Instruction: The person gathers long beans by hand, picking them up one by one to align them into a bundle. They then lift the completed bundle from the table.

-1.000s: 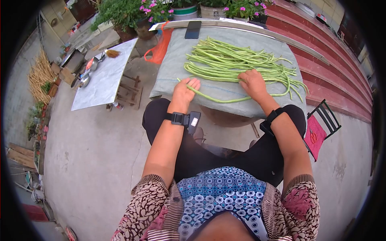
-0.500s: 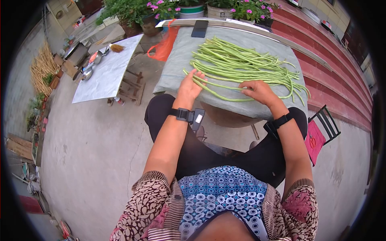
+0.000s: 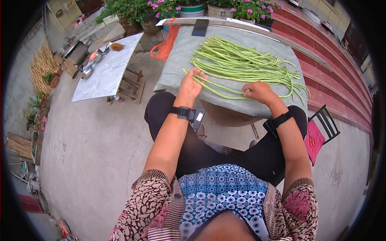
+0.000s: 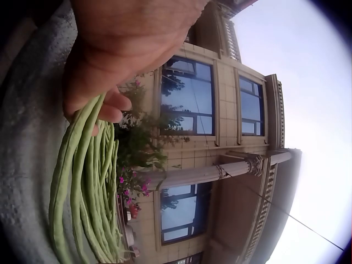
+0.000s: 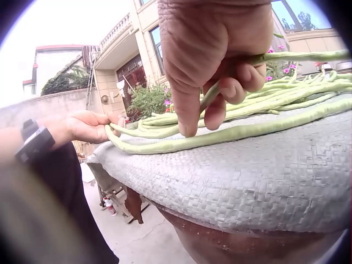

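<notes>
Long green beans lie in a loose pile (image 3: pixel 237 60) on a grey woven cloth (image 3: pixel 169 76) over a low, rounded support. At the pile's left end, my left hand (image 3: pixel 190 83) pinches the ends of two long beans (image 4: pixel 69 159) between thumb and fingers. Those beans run rightward along the near side of the pile. My right hand (image 3: pixel 260 91) is over the cloth's near part, its fingers curled round a bean (image 5: pixel 212 96). Another long bean (image 5: pixel 236 135) passes just below its fingertips on the cloth.
A phone (image 3: pixel 200 27) lies at the cloth's far edge, with an orange bag (image 3: pixel 167 44) hanging beside it. Flower pots stand behind. A marble-topped table (image 3: pixel 106 70) with a brush is at left. Red steps (image 3: pixel 321 76) and a chair (image 3: pixel 323 124) are at right.
My right hand has come away from the pile toward the near edge, drawing a bean with it. A second bean now runs between my hands beside the first.
</notes>
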`<act>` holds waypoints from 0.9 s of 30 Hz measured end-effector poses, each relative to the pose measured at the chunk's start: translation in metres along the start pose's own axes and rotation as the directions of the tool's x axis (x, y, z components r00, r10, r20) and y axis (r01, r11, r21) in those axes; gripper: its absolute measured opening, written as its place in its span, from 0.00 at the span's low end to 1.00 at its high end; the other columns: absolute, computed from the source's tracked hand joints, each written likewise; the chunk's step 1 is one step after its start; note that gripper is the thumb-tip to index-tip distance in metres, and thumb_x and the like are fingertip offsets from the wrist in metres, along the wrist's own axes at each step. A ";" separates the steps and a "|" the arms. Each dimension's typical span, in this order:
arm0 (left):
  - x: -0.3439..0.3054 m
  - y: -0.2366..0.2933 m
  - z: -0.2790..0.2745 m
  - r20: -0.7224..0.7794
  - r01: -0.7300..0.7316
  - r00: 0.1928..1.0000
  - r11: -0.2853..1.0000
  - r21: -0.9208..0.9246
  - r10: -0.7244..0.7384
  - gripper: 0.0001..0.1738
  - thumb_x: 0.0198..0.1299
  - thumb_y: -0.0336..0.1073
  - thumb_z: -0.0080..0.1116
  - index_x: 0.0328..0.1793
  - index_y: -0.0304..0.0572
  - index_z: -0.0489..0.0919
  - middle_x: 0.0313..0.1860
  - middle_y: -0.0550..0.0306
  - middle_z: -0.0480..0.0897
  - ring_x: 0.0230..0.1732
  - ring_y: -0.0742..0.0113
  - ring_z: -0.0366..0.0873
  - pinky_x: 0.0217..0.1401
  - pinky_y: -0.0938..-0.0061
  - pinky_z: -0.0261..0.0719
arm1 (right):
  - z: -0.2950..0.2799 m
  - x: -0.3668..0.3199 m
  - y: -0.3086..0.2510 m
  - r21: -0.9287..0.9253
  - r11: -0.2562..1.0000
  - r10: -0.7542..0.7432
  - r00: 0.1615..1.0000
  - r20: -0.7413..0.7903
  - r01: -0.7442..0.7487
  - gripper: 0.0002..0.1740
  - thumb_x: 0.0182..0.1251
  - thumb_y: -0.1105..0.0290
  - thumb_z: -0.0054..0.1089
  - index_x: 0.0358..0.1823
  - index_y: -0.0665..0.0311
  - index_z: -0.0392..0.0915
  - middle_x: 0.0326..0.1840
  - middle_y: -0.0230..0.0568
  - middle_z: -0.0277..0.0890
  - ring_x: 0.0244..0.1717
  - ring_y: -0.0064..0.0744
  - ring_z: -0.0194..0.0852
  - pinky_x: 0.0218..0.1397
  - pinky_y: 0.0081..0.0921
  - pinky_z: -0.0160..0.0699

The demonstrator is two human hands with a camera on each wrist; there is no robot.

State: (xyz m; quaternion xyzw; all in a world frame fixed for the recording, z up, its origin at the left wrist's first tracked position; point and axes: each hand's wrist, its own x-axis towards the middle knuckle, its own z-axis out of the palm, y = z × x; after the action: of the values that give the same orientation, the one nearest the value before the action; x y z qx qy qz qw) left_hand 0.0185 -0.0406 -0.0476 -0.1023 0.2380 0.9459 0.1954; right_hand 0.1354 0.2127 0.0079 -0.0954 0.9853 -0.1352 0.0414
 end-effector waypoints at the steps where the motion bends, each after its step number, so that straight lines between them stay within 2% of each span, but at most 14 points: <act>1: 0.009 0.000 -0.009 0.039 0.018 0.999 1.000 -0.012 -0.018 0.10 0.69 0.38 0.36 0.41 0.43 0.68 0.22 0.62 0.70 0.26 0.68 0.69 0.49 0.60 0.73 | 0.001 0.000 0.001 0.044 0.999 -0.006 1.000 -0.009 0.006 0.12 0.54 0.59 0.58 0.40 0.50 0.80 0.32 0.40 0.78 0.37 0.39 0.76 0.40 0.33 0.72; 3: 0.020 0.000 -0.023 0.063 0.038 0.997 0.999 -0.037 -0.035 0.10 0.69 0.38 0.36 0.40 0.42 0.68 0.22 0.62 0.70 0.26 0.68 0.69 0.48 0.60 0.73 | 0.002 0.002 0.002 0.130 0.991 -0.016 0.999 -0.027 0.020 0.13 0.54 0.58 0.58 0.40 0.53 0.80 0.34 0.41 0.77 0.40 0.40 0.75 0.42 0.33 0.71; 5: 0.026 -0.001 -0.030 0.033 0.042 0.999 0.997 -0.060 -0.040 0.10 0.69 0.37 0.37 0.40 0.42 0.68 0.22 0.63 0.69 0.25 0.68 0.69 0.49 0.61 0.73 | 0.006 0.008 0.000 0.089 0.991 -0.073 0.968 -0.241 0.097 0.14 0.54 0.59 0.58 0.40 0.55 0.79 0.37 0.41 0.76 0.43 0.41 0.73 0.44 0.33 0.70; 6: 0.024 -0.001 -0.027 -0.023 0.031 0.999 0.998 -0.046 -0.032 0.09 0.68 0.37 0.37 0.41 0.42 0.67 0.26 0.61 0.71 0.28 0.66 0.70 0.50 0.60 0.73 | 0.007 0.010 0.000 0.061 0.990 -0.103 0.934 -0.343 0.131 0.15 0.54 0.59 0.58 0.41 0.56 0.79 0.38 0.41 0.76 0.45 0.41 0.71 0.46 0.33 0.69; 8: 0.020 -0.002 -0.022 -0.136 0.010 0.991 1.000 -0.014 -0.012 0.09 0.68 0.37 0.36 0.44 0.41 0.66 0.33 0.57 0.74 0.35 0.63 0.73 0.52 0.60 0.72 | 0.014 0.013 0.000 -0.076 0.996 -0.081 0.919 -0.386 0.056 0.14 0.54 0.61 0.59 0.41 0.57 0.78 0.39 0.41 0.74 0.46 0.42 0.69 0.47 0.34 0.68; 11: 0.009 -0.003 -0.013 -0.143 0.012 0.990 0.996 0.084 0.000 0.13 0.68 0.36 0.35 0.54 0.39 0.63 0.52 0.48 0.72 0.51 0.55 0.72 0.57 0.58 0.70 | 0.028 0.017 0.003 -0.175 0.984 -0.044 0.905 -0.422 -0.034 0.14 0.53 0.64 0.59 0.41 0.57 0.76 0.38 0.41 0.72 0.47 0.43 0.68 0.47 0.37 0.67; 14: 0.015 -0.002 -0.020 -0.083 0.016 0.997 0.990 0.141 -0.005 0.19 0.69 0.35 0.34 0.63 0.37 0.56 0.64 0.41 0.61 0.62 0.47 0.64 0.61 0.54 0.67 | 0.030 0.021 0.001 -0.200 0.976 0.006 0.919 -0.394 -0.091 0.13 0.52 0.65 0.60 0.40 0.56 0.76 0.37 0.40 0.72 0.46 0.43 0.68 0.47 0.38 0.67; 15: 0.016 -0.002 -0.021 -0.086 0.013 0.996 0.986 0.164 0.001 0.19 0.69 0.35 0.33 0.63 0.37 0.55 0.64 0.40 0.61 0.62 0.46 0.64 0.61 0.54 0.67 | 0.029 0.022 0.001 -0.205 0.973 0.023 0.927 -0.374 -0.107 0.12 0.52 0.65 0.60 0.40 0.56 0.76 0.37 0.40 0.71 0.46 0.43 0.67 0.47 0.38 0.66; 18: 0.018 -0.003 -0.025 -0.096 -0.001 0.995 0.973 0.231 0.024 0.21 0.69 0.36 0.33 0.65 0.36 0.54 0.64 0.38 0.61 0.61 0.44 0.64 0.60 0.54 0.67 | 0.036 0.024 0.007 -0.076 0.994 0.046 0.922 -0.384 -0.082 0.12 0.52 0.66 0.60 0.39 0.56 0.76 0.37 0.39 0.71 0.45 0.42 0.67 0.46 0.38 0.66; 21: 0.018 -0.003 -0.026 -0.100 -0.014 0.994 0.960 0.279 0.044 0.21 0.69 0.36 0.32 0.66 0.35 0.53 0.63 0.38 0.61 0.60 0.43 0.65 0.59 0.55 0.68 | 0.031 0.019 0.004 -0.044 0.998 0.028 0.949 -0.315 -0.044 0.10 0.52 0.67 0.59 0.38 0.57 0.76 0.35 0.40 0.71 0.44 0.44 0.67 0.46 0.39 0.66; 24: 0.018 -0.003 -0.025 -0.106 -0.009 0.994 0.961 0.275 0.040 0.21 0.69 0.36 0.32 0.66 0.35 0.53 0.63 0.38 0.62 0.59 0.44 0.66 0.58 0.56 0.69 | 0.034 0.022 0.008 0.041 0.999 -0.001 0.940 -0.342 0.016 0.10 0.54 0.69 0.59 0.38 0.60 0.77 0.33 0.39 0.73 0.41 0.39 0.69 0.44 0.33 0.68; 27: 0.018 -0.003 -0.026 -0.079 -0.004 0.997 0.966 0.258 0.026 0.21 0.69 0.36 0.32 0.65 0.35 0.54 0.61 0.41 0.64 0.57 0.46 0.68 0.58 0.57 0.70 | 0.035 0.026 0.007 0.481 0.873 0.068 0.954 -0.293 0.086 0.09 0.56 0.71 0.58 0.39 0.62 0.77 0.31 0.37 0.74 0.35 0.31 0.71 0.41 0.26 0.69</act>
State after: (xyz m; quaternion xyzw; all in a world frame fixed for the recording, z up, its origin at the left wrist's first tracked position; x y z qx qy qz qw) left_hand 0.0062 -0.0455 -0.0761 -0.1127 0.3675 0.9034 0.1900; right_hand 0.1122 0.2055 -0.0290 -0.0648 0.9133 -0.3926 -0.0870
